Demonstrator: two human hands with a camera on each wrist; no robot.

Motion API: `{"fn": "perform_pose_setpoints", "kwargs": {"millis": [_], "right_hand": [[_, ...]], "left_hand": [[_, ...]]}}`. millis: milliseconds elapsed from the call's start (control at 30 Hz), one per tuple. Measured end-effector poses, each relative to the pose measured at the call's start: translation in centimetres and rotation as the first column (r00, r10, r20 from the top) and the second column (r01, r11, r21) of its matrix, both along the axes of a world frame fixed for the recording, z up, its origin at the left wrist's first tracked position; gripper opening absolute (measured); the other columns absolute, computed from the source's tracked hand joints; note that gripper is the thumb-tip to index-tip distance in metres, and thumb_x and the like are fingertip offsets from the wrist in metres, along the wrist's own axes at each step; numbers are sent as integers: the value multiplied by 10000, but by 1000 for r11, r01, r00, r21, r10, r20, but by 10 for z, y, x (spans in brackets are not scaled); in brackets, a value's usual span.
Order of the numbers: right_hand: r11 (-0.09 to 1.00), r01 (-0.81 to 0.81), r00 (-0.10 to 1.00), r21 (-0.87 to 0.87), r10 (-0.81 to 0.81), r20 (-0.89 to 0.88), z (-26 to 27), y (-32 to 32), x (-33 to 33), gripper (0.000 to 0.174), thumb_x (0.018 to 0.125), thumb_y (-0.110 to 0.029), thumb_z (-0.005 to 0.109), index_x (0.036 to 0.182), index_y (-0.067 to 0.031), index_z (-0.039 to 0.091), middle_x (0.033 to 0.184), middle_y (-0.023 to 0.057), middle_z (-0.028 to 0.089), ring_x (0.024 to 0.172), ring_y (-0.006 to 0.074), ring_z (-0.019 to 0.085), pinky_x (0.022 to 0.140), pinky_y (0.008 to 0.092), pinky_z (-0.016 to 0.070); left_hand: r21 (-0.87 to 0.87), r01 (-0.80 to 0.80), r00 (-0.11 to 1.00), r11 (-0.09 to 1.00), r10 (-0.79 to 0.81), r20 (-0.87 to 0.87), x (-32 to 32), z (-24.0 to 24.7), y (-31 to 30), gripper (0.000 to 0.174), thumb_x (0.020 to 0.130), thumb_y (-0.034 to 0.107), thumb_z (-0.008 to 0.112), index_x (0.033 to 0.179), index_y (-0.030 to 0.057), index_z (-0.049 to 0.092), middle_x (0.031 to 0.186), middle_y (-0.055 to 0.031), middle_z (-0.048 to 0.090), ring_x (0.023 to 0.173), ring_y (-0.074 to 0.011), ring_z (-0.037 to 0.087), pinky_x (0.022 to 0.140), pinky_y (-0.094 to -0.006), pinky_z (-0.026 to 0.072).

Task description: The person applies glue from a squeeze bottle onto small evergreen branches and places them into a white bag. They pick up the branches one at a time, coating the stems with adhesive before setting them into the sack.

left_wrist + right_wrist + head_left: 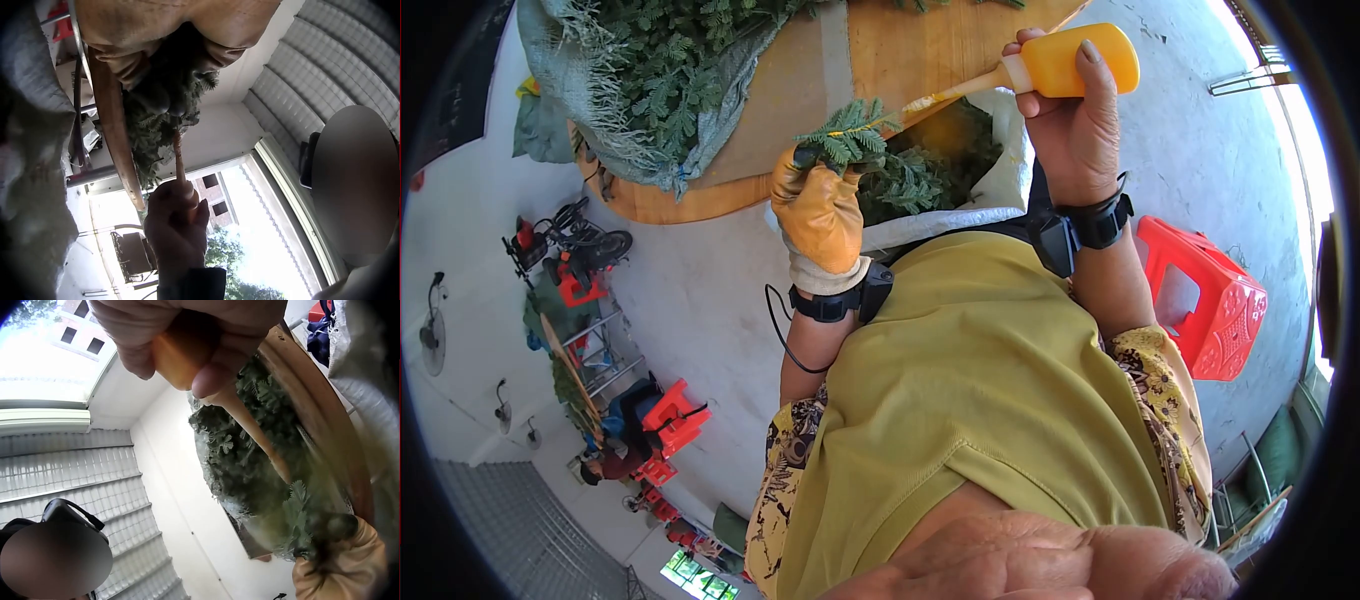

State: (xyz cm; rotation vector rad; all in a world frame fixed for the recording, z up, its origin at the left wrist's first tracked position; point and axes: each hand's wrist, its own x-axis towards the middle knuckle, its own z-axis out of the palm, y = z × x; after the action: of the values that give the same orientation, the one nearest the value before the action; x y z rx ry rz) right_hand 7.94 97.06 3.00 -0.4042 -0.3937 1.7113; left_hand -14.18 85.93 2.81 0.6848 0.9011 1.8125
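My left hand [822, 222], in an orange glove with dark fingertips, pinches a green needle-leaved sprig [847, 140]. A yellow streak runs along the sprig's stem. My bare right hand [1078, 145] grips a yellow squeeze bottle [1090, 62], tilted so its long nozzle [960, 90] points down toward the sprig. The nozzle is smeared with yellow, and its tip is close beside the sprig's right end. In the right wrist view, the nozzle [253, 428] reaches from under the fingers toward the sprig [298, 512] at the gloved hand [350, 565].
A woven sack [745, 85] full of green sprigs [670, 100] lies on the wooden table [650, 205]. Below the table edge, a white sack [1010, 150] with more sprigs is open at my lap. A red stool [1225, 310] stands at my right.
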Motion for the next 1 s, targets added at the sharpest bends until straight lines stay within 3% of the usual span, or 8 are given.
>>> {"fn": "perform_pose_setpoints", "kwargs": {"millis": [600,767,867,1000], "right_hand": [[1000,11,999,-25,-10,40,-9,1,8,333,928,-246,590,1098,37,550,1008,177,652,951,276,646,530,283,512],[998,59,998,-26,-59,-2,-2,0,13,349,934,-262,578,1103,41,547,1014,175,651,952,272,637,538,275,508],[999,52,998,-11,-53,-34,1,-1,13,352,939,-268,569,1108,40,544,1017,174,651,949,270,634,549,269,513],[999,28,999,25,-27,-24,3,-4,4,344,938,-261,570,1107,38,544,1013,173,652,952,266,638,545,267,519]], "left_hand": [[20,21,999,1000,-22,29,-7,-6,1,229,846,-32,511,1017,73,621,945,-91,658,922,-271,655,845,-455,552],[54,35,994,998,-40,97,-12,-11,-1,254,844,-30,523,1045,85,628,999,-106,672,948,-268,657,866,-461,546],[106,94,994,990,-99,41,-16,-18,-1,219,871,63,551,1075,75,630,1094,-115,653,1001,-280,634,872,-442,535],[93,79,996,993,-83,39,-13,-14,-1,222,869,69,556,1079,76,628,1096,-116,653,1002,-280,635,873,-440,535]]}}
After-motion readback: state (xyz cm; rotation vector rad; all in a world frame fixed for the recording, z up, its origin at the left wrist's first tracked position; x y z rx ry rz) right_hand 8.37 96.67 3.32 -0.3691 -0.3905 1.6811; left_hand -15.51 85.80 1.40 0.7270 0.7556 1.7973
